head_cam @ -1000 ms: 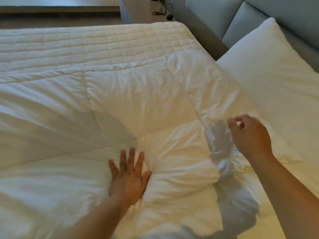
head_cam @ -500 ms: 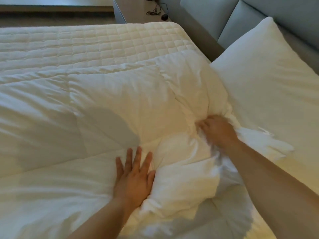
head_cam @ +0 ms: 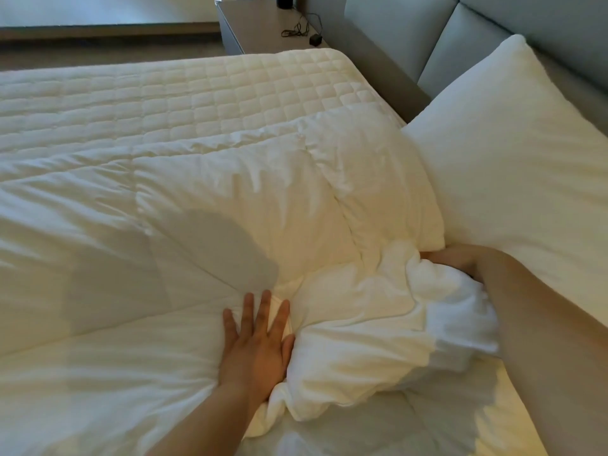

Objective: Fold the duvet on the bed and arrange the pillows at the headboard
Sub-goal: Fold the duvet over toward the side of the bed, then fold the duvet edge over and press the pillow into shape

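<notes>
Duvet [head_cam: 230, 199]: white, soft and thick, with stitched panels; it lies over the near part of the bed and its far edge runs across the mattress.
Duvet state: not flat — many wrinkles, and near the right side it is bunched into a puffy fold [head_cam: 378, 340].
Duvet contact: the fold rises between the two hands; one flat palm presses the cloth beside it.
Pillow [head_cam: 513, 159]: white, plump, rectangular, smooth cover.
Pillow pose: it leans tilted against the grey padded headboard [head_cam: 493, 31] — its lower edge touches the duvet.
Pillow place: right side of the bed, at the head end.
</notes>
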